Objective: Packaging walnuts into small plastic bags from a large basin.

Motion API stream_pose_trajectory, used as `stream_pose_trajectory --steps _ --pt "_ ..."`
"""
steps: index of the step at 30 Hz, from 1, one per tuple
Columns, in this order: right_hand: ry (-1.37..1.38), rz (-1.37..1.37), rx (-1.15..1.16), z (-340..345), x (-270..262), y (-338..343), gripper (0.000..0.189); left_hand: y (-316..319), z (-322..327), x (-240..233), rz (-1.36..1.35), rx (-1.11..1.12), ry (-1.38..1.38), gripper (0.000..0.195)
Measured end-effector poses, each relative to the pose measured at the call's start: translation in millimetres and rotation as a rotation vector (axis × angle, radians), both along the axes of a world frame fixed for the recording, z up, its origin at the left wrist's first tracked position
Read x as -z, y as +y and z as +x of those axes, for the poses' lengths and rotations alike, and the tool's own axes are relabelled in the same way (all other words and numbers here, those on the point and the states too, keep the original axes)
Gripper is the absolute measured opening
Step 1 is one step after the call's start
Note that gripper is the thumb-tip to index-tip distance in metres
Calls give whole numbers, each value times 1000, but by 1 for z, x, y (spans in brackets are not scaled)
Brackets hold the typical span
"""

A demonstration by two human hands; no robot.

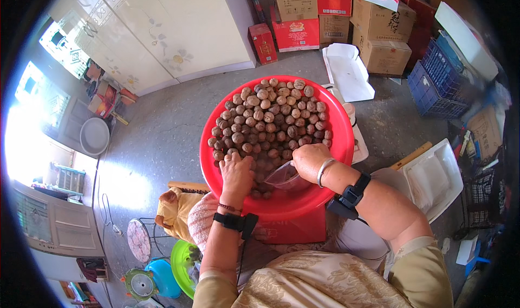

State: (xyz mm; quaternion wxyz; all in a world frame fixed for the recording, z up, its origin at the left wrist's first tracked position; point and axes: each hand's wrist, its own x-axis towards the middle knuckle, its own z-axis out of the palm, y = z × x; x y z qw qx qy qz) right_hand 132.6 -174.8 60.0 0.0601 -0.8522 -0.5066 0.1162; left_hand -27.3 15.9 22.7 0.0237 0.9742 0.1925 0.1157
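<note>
A large red plastic basin (344, 137) of unshelled walnuts (266, 117) is in front of me, above a red box (292, 227). My left hand (236, 173) is at the basin's near left side, fingers curled down among the walnuts. Its fingertips are hidden, so whether it grips any walnut cannot be made out. At the near right side, my right hand (312, 162) pinches the edge of a clear plastic bag (284, 176). The bag's mouth gapes toward the walnuts and my left hand.
On my left are a lime-green basin (180, 267) with dark items in it, a round stool (139, 240) and a blue tub (164, 277). A white foam tray (436, 182) lies to the right. Cardboard boxes (386, 56) and blue crates (434, 86) stand beyond.
</note>
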Motion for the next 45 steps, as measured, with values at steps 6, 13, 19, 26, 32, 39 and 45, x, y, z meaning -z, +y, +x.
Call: stream_pose_trajectory --steps 6,13,19,26,32,39,45 --pt "-1 -16 5 0 0 1 20 7 7 14 53 3 -48 20" --pt "5 -38 4 0 2 2 20 3 5 5 26 -9 -71 16" --pt "16 -32 17 0 0 1 20 -2 0 -2 -237 -107 -254 26" --pt "-16 -63 25 1 -3 2 21 -30 2 -30 -510 58 -356 32" --pt "-29 -63 11 1 0 2 22 -59 7 -43 -386 165 -258 29" --pt "-37 -57 30 2 7 3 19 -47 -3 -41 -410 59 -239 24" --pt "-56 -49 15 2 8 2 18 13 -24 -27 -180 -197 -331 22"
